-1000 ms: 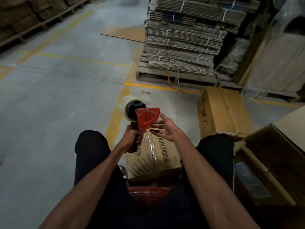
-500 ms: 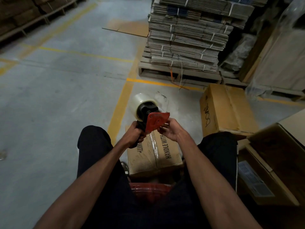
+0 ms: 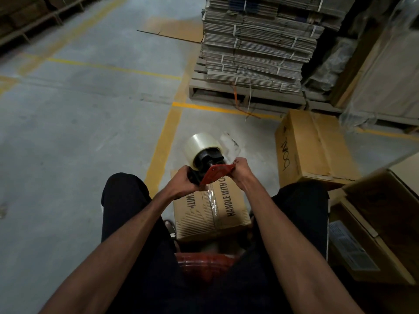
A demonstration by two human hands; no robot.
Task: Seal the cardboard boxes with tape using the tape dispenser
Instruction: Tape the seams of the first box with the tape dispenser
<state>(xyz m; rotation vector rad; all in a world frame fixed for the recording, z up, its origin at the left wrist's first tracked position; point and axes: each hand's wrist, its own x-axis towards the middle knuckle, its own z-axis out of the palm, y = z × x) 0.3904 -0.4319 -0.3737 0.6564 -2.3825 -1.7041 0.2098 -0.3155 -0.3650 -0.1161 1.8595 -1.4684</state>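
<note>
left hand (image 3: pixel 184 181) grips handle of red-and-black tape dispenser (image 3: pixel 209 168) | right hand (image 3: pixel 243 169) pinches its front edge | above taped brown cardboard box (image 3: pixel 213 211)

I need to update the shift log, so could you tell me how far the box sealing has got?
Done: clear tape already runs along the seam of the box between the knees. In hand: both hands hold the tape dispenser above it. Left: the open box at right looks unsealed.

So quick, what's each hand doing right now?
Left hand: grips the tape dispenser by its handle.
Right hand: pinches the dispenser's red front end.
</note>
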